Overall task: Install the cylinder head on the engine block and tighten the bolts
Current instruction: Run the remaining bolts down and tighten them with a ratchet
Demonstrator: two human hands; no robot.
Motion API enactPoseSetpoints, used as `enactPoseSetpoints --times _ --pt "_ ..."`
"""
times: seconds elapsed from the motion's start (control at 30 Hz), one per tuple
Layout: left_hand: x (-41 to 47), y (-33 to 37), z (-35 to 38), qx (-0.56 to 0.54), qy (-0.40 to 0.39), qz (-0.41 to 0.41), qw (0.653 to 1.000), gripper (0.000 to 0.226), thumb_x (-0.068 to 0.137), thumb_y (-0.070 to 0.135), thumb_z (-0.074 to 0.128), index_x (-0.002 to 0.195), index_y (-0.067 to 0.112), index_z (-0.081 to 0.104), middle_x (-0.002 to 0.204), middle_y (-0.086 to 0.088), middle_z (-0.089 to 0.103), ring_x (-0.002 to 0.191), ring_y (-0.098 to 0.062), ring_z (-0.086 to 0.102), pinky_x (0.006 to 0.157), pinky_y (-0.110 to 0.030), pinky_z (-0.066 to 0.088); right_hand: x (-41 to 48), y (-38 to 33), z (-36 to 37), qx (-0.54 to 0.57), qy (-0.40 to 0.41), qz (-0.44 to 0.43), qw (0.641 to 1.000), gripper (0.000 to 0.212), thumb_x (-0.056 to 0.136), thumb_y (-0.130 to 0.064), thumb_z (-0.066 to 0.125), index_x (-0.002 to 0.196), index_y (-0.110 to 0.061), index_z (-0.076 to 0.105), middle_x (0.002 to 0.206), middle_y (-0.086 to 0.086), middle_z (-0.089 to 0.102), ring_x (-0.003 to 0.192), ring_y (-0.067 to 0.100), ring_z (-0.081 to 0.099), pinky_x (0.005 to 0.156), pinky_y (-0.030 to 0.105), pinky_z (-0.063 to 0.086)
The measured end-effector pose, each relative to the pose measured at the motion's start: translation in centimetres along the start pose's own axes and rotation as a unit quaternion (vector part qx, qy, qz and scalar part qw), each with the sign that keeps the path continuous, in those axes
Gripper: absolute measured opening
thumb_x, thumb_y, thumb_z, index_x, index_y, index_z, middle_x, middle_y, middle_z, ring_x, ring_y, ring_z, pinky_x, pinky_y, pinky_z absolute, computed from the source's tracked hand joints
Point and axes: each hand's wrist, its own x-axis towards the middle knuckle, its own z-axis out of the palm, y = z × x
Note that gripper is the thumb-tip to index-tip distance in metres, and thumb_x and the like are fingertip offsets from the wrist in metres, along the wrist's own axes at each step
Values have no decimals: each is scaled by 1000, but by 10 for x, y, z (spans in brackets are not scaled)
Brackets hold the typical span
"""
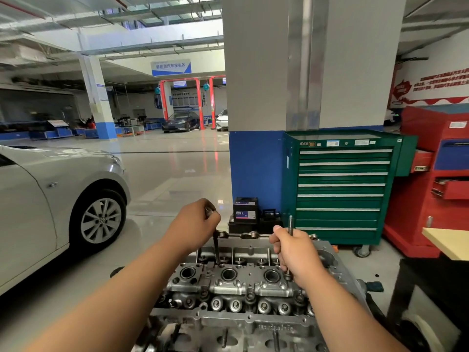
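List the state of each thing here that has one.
cylinder head, top uncovered.
left bolt, upright, lower end in cylinder head.
right bolt, upright.
left hand, grips left bolt's top.
right hand, grips right bolt.
green tool cabinet, drawers shut.
red tool cabinet, drawers partly open.

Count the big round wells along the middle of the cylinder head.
3 wells: one left, one middle, one right beside the right hand; the hand may hide another.

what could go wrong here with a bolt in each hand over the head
Left hand and right hand each guide a bolt at once; the left bolt or right bolt might enter tilted and cross-thread. If one slips, it could drop into an open round bore in the cylinder head.
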Motion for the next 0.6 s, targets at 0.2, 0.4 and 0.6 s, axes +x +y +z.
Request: enactPoseSetpoints --times 0.2,0.4,0.6 --pt "-7 -11 3 9 10 6 1000 7 91 24 53 94 21 57 73 11 61 69 -4 57 59 -23 43 -2 0 0 1 10 -8 1000 33 98 -29 51 77 -8 65 56 -1 55 36 11 40 38 24 33" --pt "-15 -17 12 67 -44 9 997 16 92 27 51 101 16 58 85 2 65 78 -16 60 69 -30 49 -2 0 1 5 13 -9 1000 33 98 -29 51 76 -9 65 51 -5 54 35 11 40 37 23 33" --pt "-13 -16 15 86 -61 6 994 18 92 30 51 102 17 57 92 -1 66 80 -18 59 65 -29 44 -1 0 -1 19 13 0 1000 33 98 -29 51 77 -7 64 52 -3 53 36 10 40 37 25 33"
